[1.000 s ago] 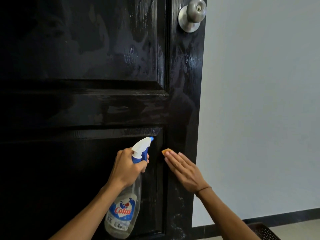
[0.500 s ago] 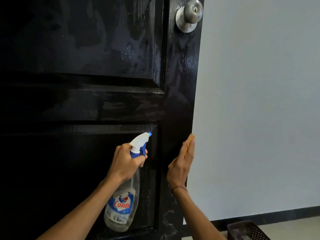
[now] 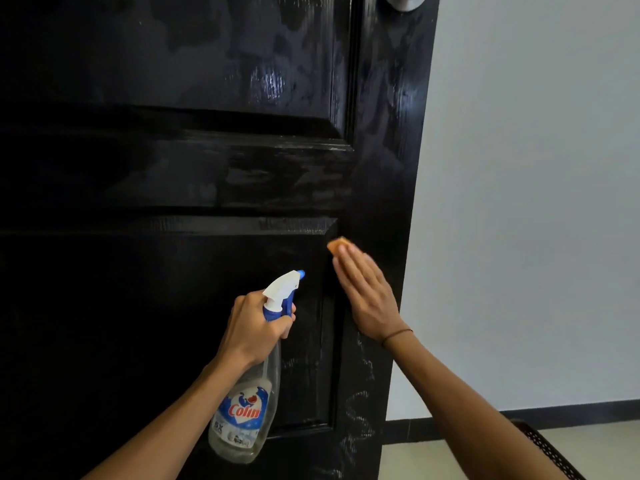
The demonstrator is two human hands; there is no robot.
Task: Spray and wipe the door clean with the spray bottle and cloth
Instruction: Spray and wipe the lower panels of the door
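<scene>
Door [image 3: 173,168], black, panelled, fills the left and centre of view. Smeary haze across the upper panel and middle rail; pale scribble-like marks low on the right stile, below the working hand.

Left hand [image 3: 254,325] curls round the neck of the bottle [image 3: 249,403], one finger on the trigger. Bottle hangs nearly upright in front of the lower panel, nozzle pointing up and right toward the door face. Liquid level looks low.

Right hand [image 3: 365,296] lies flat, fingers straight and together, pressing the cloth [image 3: 337,244] against the stile at the top right corner of the lower panel. Only an orange corner of cloth shows past the fingertips; the rest sits under the palm. This grip is a flat press, not a pinch.

Knob [image 3: 401,3] cut off at the top edge. Pale wall [image 3: 536,202] to the right, dark skirting below, a perforated basket [image 3: 550,452] at the lower right corner.

Step in hand, as I judge it: wiping the stile. Best done with even palm pressure and long overlapping strokes along the grain, working down toward the scribbles. Keep the cloth fully under the fingers so it does not creep out. Spray the marked patch first if it resists.
</scene>
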